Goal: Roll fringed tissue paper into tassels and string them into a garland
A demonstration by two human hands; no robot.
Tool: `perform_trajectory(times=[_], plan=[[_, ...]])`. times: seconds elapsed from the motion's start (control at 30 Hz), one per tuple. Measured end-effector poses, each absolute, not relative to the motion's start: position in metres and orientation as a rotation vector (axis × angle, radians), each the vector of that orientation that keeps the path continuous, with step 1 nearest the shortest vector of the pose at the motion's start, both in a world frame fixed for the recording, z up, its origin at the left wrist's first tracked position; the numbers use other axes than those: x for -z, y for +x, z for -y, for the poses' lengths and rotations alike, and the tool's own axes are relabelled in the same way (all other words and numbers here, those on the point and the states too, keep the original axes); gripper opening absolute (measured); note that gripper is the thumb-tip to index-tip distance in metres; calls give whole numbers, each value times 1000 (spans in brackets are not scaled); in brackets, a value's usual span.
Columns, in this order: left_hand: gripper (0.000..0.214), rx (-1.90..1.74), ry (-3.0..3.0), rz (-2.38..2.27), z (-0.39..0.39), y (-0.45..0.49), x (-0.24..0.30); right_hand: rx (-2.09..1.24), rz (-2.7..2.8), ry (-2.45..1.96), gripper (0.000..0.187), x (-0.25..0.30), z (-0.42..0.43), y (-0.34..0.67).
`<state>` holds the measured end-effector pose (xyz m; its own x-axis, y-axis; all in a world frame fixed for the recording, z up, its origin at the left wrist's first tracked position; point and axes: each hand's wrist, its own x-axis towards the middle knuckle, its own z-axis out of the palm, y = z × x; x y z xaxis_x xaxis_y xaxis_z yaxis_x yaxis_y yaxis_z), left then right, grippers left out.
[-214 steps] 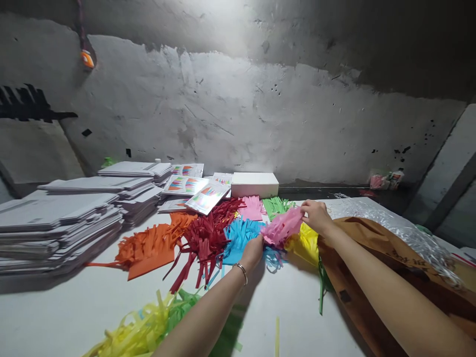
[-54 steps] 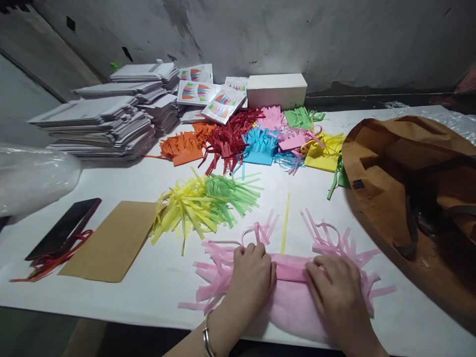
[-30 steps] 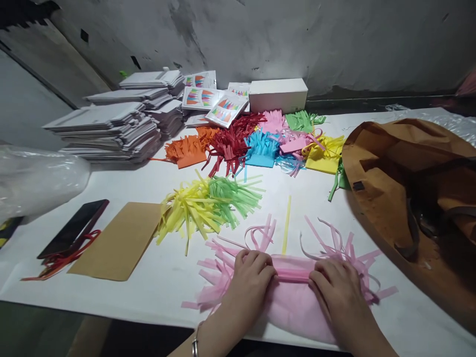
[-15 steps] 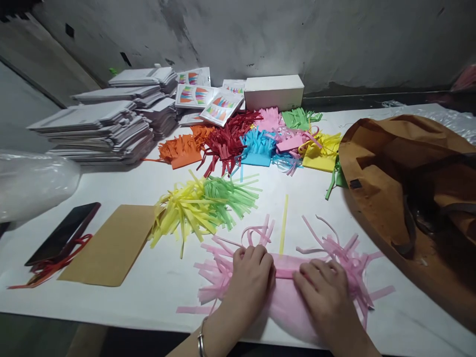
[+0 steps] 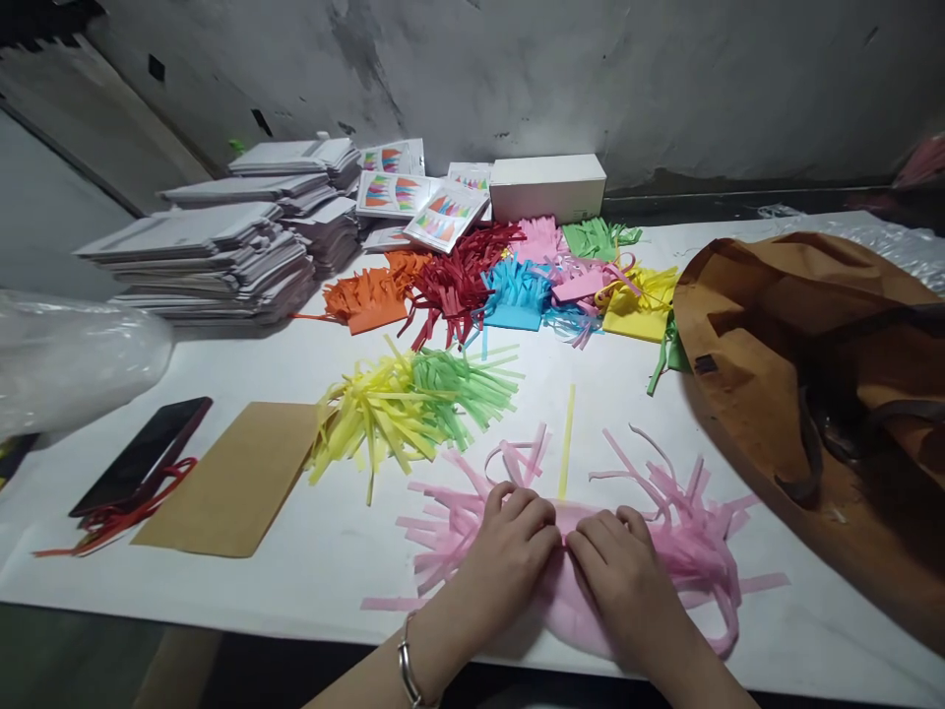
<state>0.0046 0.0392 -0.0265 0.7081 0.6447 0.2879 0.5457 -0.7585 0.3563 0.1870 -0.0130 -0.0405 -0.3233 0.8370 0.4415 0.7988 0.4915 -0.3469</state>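
A pink fringed paper piece (image 5: 686,537) lies near the front edge of the white table (image 5: 310,551), its cut strips fanning out to both sides. My left hand (image 5: 509,551) and my right hand (image 5: 616,566) rest side by side on its middle, fingers curled and pinching the rolled pink band between them. A bracelet sits on my left wrist. A loose yellow strip (image 5: 567,443) lies just beyond my fingers.
A yellow and green tassel pile (image 5: 413,399) lies ahead. Orange, red, blue, pink, green and yellow fringed papers (image 5: 509,281) sit further back, with stacked white packets (image 5: 214,251) and a white box (image 5: 546,187). A brown bag (image 5: 804,394) is right; a kraft envelope (image 5: 236,478) and phone (image 5: 140,458) left.
I brought a pink fringed piece from the far pile to the front edge. Over the last second my hands slid together along its band until they meet at the middle.
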Motion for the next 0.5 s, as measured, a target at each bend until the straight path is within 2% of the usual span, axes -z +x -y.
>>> perform_trajectory(times=[0.23,0.5], plan=[[12,-543,2553,-1129,-35,9,29,-15,2085,-1496,30,48,26,214],[16,-84,2541,-1387,-38,32,9,-44,1923,-1839,27,43,23,204]])
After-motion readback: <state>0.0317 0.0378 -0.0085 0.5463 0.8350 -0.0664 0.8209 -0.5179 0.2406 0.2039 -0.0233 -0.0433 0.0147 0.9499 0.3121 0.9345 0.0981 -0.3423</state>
